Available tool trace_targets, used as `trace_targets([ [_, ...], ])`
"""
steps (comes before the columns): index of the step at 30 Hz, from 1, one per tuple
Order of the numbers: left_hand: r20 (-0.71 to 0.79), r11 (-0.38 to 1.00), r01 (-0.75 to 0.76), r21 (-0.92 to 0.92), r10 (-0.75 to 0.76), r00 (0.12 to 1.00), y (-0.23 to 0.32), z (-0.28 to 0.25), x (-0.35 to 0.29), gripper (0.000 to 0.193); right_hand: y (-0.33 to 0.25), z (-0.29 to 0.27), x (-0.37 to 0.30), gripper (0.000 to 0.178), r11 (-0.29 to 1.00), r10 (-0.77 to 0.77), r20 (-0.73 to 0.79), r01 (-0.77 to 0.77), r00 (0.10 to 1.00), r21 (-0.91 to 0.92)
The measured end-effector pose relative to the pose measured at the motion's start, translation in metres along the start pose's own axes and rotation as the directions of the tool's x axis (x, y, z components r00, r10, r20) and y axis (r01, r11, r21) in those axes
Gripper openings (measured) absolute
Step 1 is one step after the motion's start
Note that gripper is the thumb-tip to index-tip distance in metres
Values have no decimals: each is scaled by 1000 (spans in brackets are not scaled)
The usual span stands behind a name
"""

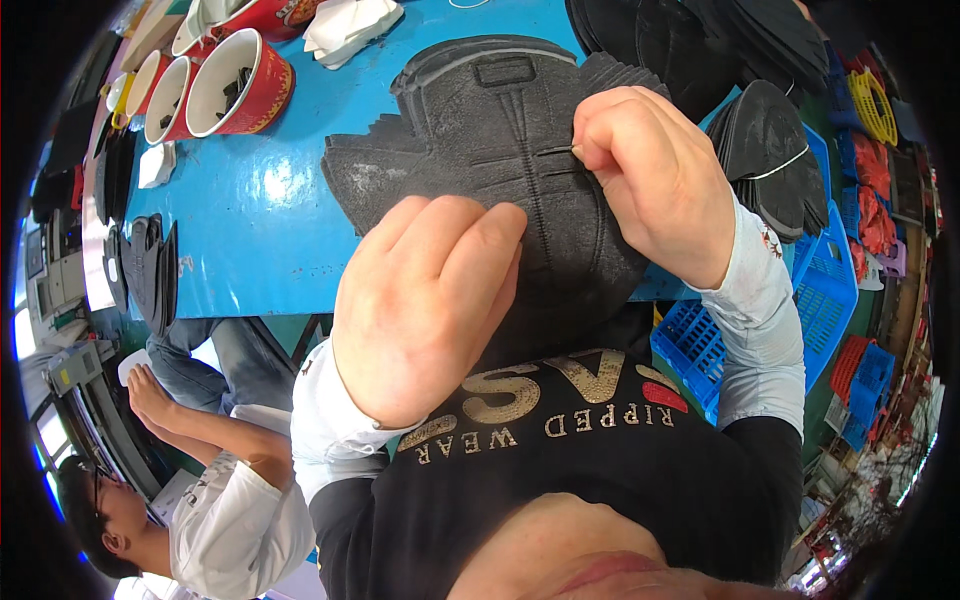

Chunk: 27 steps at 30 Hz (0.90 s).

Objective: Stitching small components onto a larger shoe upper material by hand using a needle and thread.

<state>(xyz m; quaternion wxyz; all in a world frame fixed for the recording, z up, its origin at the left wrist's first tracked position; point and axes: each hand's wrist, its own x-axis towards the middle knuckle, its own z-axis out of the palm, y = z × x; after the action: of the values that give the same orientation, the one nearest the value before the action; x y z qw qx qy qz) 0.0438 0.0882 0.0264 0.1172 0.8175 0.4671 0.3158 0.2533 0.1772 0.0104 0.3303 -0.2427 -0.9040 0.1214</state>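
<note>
A stack of black moulded foam pieces [480, 130] lies on the table in front of my chest, with stepped edges fanned out at both sides. Grooves and a small rectangle are pressed into the top piece. My left hand [425, 290] is closed over the near left part of the stack, knuckles up; its fingertips are hidden. At the right side, my right hand [660, 180] is closed in a pinch, thumb against the curled forefinger, just above the grooved surface. Whatever either hand holds is too small or hidden to make out.
Red and white paper tubs [240, 85] stand at the far left of the blue table [250, 220], beside folded white paper [345, 30]. Bundled black pieces [770, 150] lie on the right, above a blue plastic crate [825, 290]. A person [230, 510] sits at the left.
</note>
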Motion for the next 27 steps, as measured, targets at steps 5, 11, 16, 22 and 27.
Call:
trace_targets([
  [5,28,981,-14,195,8,1000,1,7,16,37,0,0,0,15,1000,5,13,-5,1000,-14],
  [11,38,970,-11,241,2,999,-3,16,23,42,2,3,-3,21,1000,21,-26,-21,999,21],
  [16,35,962,-12,273,3,999,2,19,26,41,-3,-3,-13,21,993,11,-32,-15,999,-117],
  [22,-140,988,43,146,-22,990,6,18,15,37,-10,-8,-26,22,984,175,-183,-165,967,66],
  [27,-341,710,-148,-689,-137,930,19,22,-33,32,-71,-1,-37,22,779,234,-113,-116,966,616],
])
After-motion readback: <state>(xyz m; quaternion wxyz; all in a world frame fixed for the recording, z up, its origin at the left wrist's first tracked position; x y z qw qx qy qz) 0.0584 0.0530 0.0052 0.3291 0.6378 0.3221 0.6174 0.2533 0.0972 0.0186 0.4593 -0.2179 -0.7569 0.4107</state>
